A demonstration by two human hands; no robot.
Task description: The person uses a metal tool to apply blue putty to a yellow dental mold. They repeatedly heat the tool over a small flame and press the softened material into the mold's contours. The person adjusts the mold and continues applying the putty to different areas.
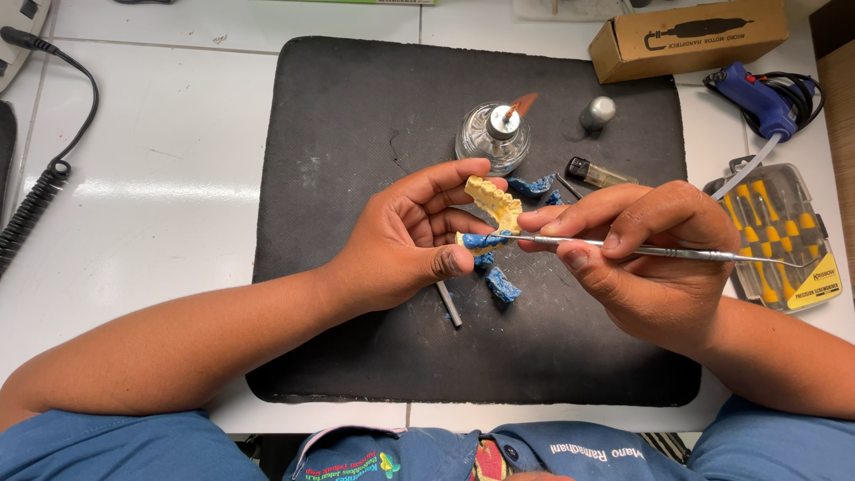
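holding yellow dental cast [492,203] in left hand [405,240], right hand [646,254] gripping metal tool [659,252].

Dental lab bench

A lit spirit lamp [492,134], a yellow tooth cast [495,203], blue wax bits [503,287] and a screwdriver set [784,236] crowd a black mat [356,125] on the white bench [160,160].

Beyond the fingers, on a black mat [356,338]: lit glass spirit lamp [492,136], small metal cap [598,113], lighter [598,173]. Farther off on the white counter [160,178]: cardboard box [686,37], blue glue gun [757,100]. Right of the fingers, screwdriver set [784,240]. Far left, coiled black cord [36,200].
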